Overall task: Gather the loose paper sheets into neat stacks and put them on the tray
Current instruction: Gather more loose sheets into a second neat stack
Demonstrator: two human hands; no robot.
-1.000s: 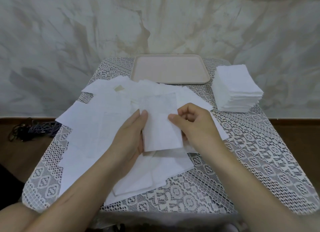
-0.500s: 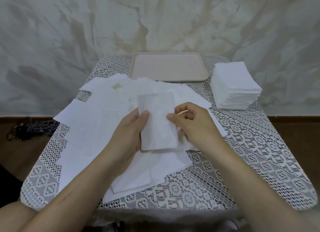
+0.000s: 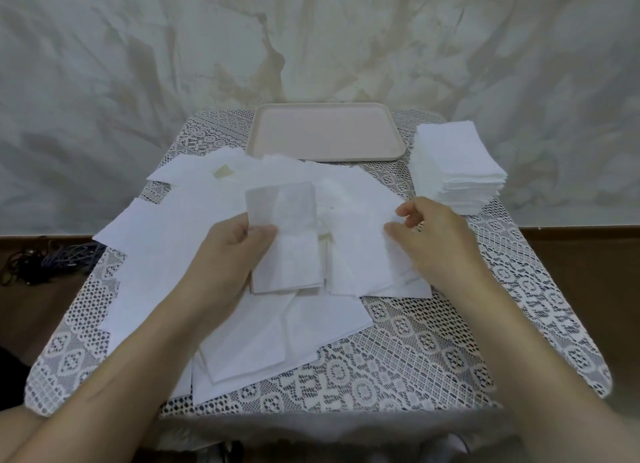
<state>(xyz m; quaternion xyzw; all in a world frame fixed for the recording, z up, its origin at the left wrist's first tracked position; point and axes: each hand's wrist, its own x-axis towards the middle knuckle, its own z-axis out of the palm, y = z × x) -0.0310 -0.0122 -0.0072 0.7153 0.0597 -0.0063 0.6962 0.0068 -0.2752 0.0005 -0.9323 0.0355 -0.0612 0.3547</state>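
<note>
White loose sheets [image 3: 166, 248] litter the lace tabletop [image 3: 450, 341], reaching the pink tray [image 3: 325, 133] at its near rim. Left hand [image 3: 235, 251] fingers grip a small bundle [image 3: 287, 251]; right hand [image 3: 440, 244] pinches one sheet [image 3: 360, 255]. A tall stack [image 3: 457, 165] sits just beside the tray.

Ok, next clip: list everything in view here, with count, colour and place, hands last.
tray: one, pale pink, far middle of the table, no sheets on it
stack: one, white, far right of the table, beside the tray
loose sheets: many, white, overlapping across the table's left and middle
held sheets: a thin bunch, white, raised over the pile
cloth: one, white lace, covering the table
cables: one tangle, dark, on the floor at left
wall: marbled grey and tan, behind the table
left hand: grips the held sheets
right hand: fingers seem to pinch the edge of one of the loose sheets
</note>
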